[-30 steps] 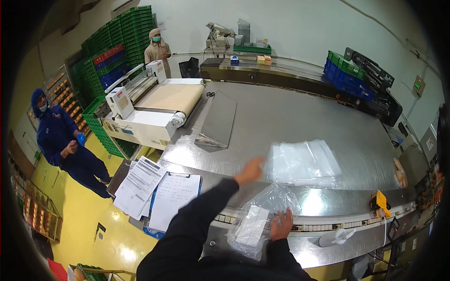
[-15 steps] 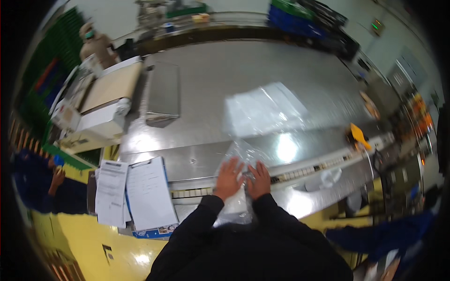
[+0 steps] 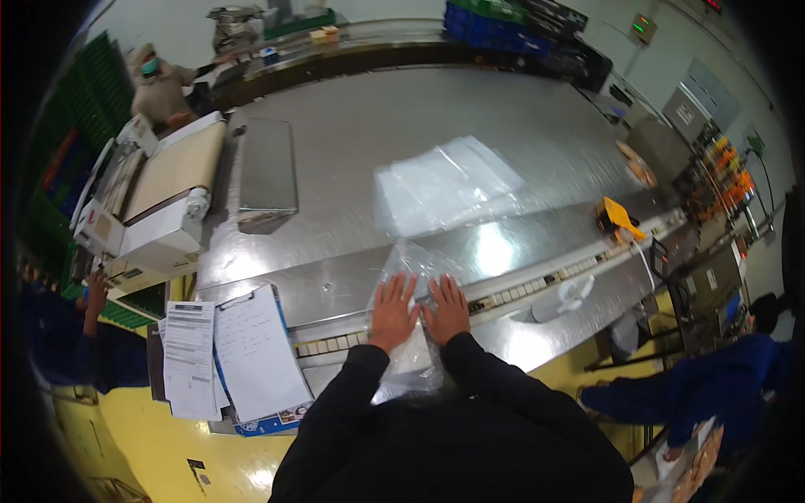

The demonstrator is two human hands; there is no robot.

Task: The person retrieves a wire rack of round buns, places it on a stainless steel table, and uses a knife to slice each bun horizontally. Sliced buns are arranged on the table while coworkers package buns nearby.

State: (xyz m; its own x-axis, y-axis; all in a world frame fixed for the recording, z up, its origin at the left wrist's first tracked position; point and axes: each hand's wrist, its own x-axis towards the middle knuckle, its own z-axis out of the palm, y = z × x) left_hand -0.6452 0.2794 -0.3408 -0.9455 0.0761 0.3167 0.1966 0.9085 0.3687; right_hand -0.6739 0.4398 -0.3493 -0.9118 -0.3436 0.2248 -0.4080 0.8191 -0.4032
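Note:
Both my hands lie flat, fingers spread, on a clear plastic bag point(image 3: 408, 356) that rests on the near edge of the steel table point(image 3: 352, 142). My left hand point(image 3: 392, 312) presses the bag's left half, my right hand point(image 3: 448, 308) its right half, side by side and almost touching. The bag holds something pale and flat. Further out on the table lies a stack of clear plastic bags point(image 3: 449, 180), out of reach of both hands.
A clipboard with papers point(image 3: 251, 352) lies to my left, a white machine with a beige belt point(image 3: 159, 197) and a steel tray point(image 3: 266, 172) beyond. A yellow tool point(image 3: 616, 215) sits at right. People stand at far left, top left and lower right.
A second ago my left hand reached out over the table while my right held the bag up. Both hands now press the bag flat on the table edge.

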